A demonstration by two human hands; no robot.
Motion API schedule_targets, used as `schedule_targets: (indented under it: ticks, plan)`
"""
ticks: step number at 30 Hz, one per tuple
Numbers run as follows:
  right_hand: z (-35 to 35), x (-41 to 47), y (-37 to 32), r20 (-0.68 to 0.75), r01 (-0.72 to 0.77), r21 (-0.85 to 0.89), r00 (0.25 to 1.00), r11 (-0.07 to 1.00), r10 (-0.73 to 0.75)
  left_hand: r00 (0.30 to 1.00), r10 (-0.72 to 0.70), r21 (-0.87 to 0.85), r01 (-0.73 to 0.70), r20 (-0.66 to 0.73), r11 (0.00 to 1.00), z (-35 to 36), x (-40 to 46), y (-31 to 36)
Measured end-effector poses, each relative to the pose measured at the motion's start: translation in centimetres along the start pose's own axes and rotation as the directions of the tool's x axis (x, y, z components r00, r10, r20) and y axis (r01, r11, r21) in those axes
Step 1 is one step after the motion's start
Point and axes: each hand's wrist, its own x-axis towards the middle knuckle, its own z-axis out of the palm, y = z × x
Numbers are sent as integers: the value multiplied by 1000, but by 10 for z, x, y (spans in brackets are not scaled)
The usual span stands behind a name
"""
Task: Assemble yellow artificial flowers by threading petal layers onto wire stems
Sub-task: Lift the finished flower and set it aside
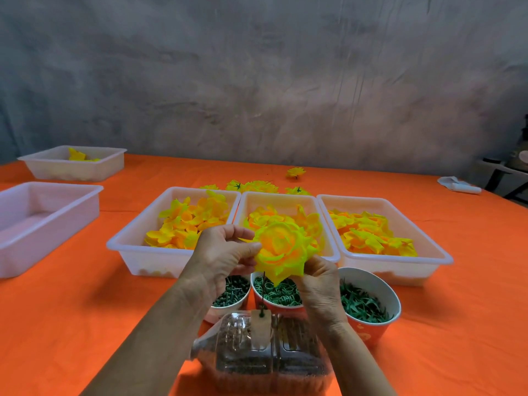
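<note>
A layered yellow and orange flower (pixel 281 248) sits on a thin dark wire stem (pixel 259 292) that stands up from a clear plastic bottle (pixel 257 355) lying on its side. My left hand (pixel 225 252) pinches the flower's left edge with thumb and fingers. My right hand (pixel 318 284) holds the flower from below on its right side. Three white trays of yellow petal layers stand behind: left (pixel 171 261), middle (pixel 285 197), right (pixel 400 267).
Three paper cups hold green parts: dark pieces (pixel 231 292), rings (pixel 281 294), leaf-like pieces (pixel 364 307). Finished flowers (pixel 257 186) lie behind the trays. Two more white trays (pixel 37 218) (pixel 71 164) stand at left on the orange cloth. A white cloth (pixel 458 185) lies far right.
</note>
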Motion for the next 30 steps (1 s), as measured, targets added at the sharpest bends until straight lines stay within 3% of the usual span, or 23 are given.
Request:
schedule_targets:
  ticks: [13, 30]
  plan:
    - [0, 31, -6, -36, -2, -2, 999, 1000, 2, 985, 52, -60, -63, -164, 996, 1, 16, -4]
    - [-7, 109, 13, -187, -261, -35, 950, 965, 250, 991, -26, -23, 23, -131, 999, 10, 62, -11]
